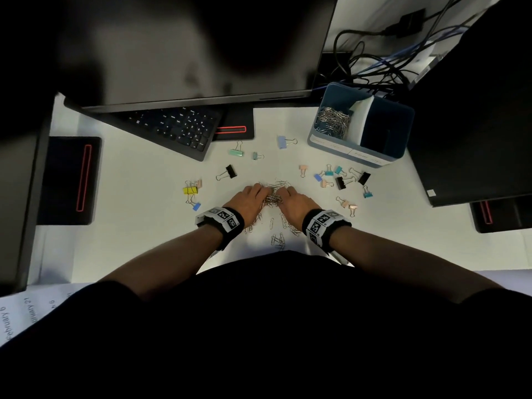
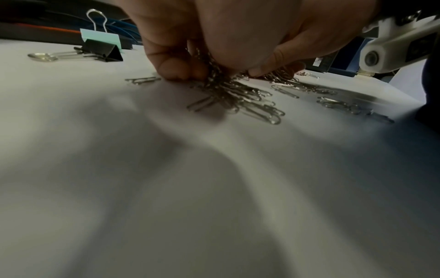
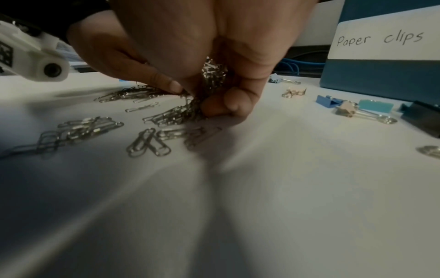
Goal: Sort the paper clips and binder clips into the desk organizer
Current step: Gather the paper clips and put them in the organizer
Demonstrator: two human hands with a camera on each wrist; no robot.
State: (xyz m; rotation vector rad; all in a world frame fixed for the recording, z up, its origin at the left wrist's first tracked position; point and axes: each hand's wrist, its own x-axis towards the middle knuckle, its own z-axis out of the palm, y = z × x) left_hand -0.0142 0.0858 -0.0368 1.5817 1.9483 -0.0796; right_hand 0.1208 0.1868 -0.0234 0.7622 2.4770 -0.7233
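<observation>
A heap of silver paper clips (image 1: 272, 194) lies on the white desk between my two hands. My left hand (image 1: 250, 200) curls round a bunch of them (image 2: 214, 75) from the left. My right hand (image 1: 293, 201) closes its fingers and thumb on another bunch (image 3: 209, 84) from the right. Loose paper clips (image 1: 277, 228) trail toward my body. The blue desk organizer (image 1: 349, 152) stands at the back right; its left compartment holds paper clips (image 1: 332, 120), and its right compartment looks dark. Coloured binder clips (image 1: 339, 180) lie scattered to the right, with others (image 1: 191, 191) to the left.
A black keyboard (image 1: 172, 125) lies at the back left under a monitor (image 1: 187, 50). A second monitor (image 1: 475, 125) stands to the right, with cables (image 1: 388, 61) behind the organizer. A label reading "Paper clips" (image 3: 381, 39) is on the organizer's front.
</observation>
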